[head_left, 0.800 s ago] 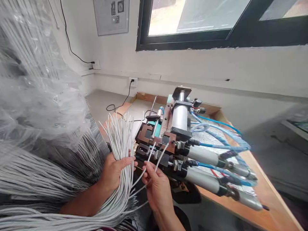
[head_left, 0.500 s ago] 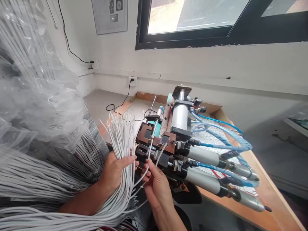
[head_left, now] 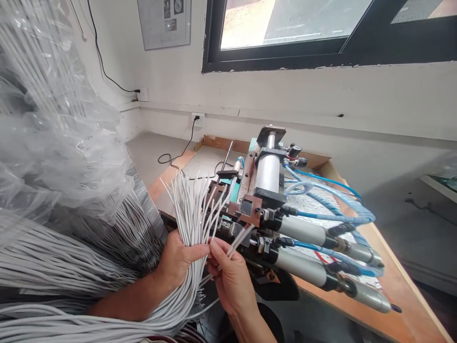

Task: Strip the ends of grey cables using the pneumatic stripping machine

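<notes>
My left hand [head_left: 176,262] is wrapped round a thick bundle of grey cables [head_left: 191,219], whose cut ends fan out above my thumb. Right beside it, my right hand [head_left: 230,271] pinches a cable at the bundle's edge, its fingertips close to my left thumb. Two loose cable ends [head_left: 241,240] stick out over my right fingers, one showing a reddish tip. Just beyond both hands stands a pneumatic machine [head_left: 252,209] with brown metal jaw blocks, partly hidden behind the cables.
Silver air cylinders [head_left: 303,231] and blue hoses [head_left: 332,216] extend to the right on a wooden-edged bench [head_left: 403,286]. More grey cables [head_left: 64,257] lie at left, below plastic-wrapped bundles [head_left: 57,143]. A black power cord [head_left: 185,147] runs from the wall socket.
My right hand has drawn back from the machine's jaws to the bundle. The cable it held between the jaws is now out of them. The bundle has shifted slightly right.
</notes>
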Tool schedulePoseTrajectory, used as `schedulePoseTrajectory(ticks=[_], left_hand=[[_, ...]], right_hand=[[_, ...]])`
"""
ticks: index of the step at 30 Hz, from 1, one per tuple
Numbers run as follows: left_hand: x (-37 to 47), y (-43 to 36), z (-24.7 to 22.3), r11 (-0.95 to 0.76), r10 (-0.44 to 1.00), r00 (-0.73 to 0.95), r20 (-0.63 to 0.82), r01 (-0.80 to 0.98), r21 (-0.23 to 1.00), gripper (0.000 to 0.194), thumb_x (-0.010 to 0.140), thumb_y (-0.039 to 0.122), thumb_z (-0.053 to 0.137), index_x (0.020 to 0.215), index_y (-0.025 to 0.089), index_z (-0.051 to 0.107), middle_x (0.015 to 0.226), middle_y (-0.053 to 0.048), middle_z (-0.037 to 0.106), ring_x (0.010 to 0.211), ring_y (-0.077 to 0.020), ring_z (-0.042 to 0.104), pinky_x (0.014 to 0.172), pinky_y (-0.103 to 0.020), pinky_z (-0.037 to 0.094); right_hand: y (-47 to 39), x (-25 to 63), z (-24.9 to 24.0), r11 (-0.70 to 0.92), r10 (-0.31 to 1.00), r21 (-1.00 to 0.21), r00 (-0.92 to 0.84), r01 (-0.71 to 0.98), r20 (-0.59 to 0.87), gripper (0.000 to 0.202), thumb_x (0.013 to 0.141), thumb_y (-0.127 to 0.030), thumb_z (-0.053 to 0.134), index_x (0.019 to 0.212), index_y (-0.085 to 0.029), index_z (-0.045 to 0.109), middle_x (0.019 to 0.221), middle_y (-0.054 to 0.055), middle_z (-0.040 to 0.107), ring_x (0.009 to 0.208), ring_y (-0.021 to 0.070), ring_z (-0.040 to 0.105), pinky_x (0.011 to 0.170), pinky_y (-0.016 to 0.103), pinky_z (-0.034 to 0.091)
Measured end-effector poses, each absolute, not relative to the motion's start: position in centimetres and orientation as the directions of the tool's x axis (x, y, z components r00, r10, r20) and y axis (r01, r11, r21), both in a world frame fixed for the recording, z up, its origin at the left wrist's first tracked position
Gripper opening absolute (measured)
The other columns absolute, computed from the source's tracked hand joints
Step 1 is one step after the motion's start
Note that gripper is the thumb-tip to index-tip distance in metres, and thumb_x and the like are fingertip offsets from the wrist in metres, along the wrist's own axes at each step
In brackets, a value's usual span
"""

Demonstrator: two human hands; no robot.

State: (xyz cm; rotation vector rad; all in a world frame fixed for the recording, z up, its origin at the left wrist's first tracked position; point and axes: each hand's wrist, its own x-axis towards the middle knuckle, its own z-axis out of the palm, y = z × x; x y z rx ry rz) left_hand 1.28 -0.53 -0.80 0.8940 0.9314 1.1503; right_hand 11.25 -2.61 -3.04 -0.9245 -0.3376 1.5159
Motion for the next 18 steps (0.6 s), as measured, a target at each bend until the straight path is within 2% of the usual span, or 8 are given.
schedulePoseTrajectory(ticks=[3,7,12,18], left_hand=[[1.1,-0.6,-0.9,0.176,0.981,0.133,-0.141,-0.315,0.933,0.018,0.056,0.012,0.072,0.072,0.011,0.064,0.062,0.000,0.064,0.058,-0.0125,0.056,0.057,-0.022,0.047],[0.6,-0.3,-0.9,0.260,0.966,0.077,-0.248,-0.340,0.904,0.019,0.057,0.017,0.073,0.072,0.012,0.063,0.059,0.000,0.063,0.054,-0.0141,0.059,0.050,-0.024,0.048],[0.4,0.3,-0.8,0.286,0.954,0.024,-0.300,-0.379,0.880,0.023,0.055,0.020,0.075,0.074,0.012,0.064,0.063,-0.001,0.065,0.056,-0.0156,0.063,0.051,-0.024,0.050],[0.5,0.3,-0.5,0.280,0.957,0.034,-0.287,-0.368,0.887,0.025,0.054,0.019,0.075,0.076,0.013,0.063,0.059,0.001,0.065,0.051,-0.0151,0.062,0.049,-0.024,0.049]], right_hand=[[-2.9,11.3,-3.4,-0.134,0.920,-0.739,0.194,-0.660,-0.341,0.031,0.053,-0.037,0.079,0.069,-0.014,0.067,0.048,-0.004,0.048,0.041,0.0039,0.032,0.037,0.017,0.019],[-3.1,11.4,-3.9,-0.106,0.884,-0.732,0.273,-0.673,-0.379,0.029,0.053,-0.036,0.079,0.066,-0.014,0.064,0.054,-0.002,0.053,0.042,0.0036,0.035,0.037,0.016,0.019],[-3.0,11.6,-3.9,-0.147,0.864,-0.695,0.251,-0.703,-0.436,0.031,0.050,-0.034,0.080,0.064,-0.013,0.064,0.054,-0.003,0.052,0.041,0.0018,0.034,0.035,0.014,0.019],[-2.1,11.9,-3.6,-0.179,0.874,-0.639,0.178,-0.748,-0.452,0.031,0.049,-0.033,0.080,0.062,-0.012,0.063,0.051,-0.004,0.048,0.039,0.0016,0.031,0.034,0.015,0.018]])
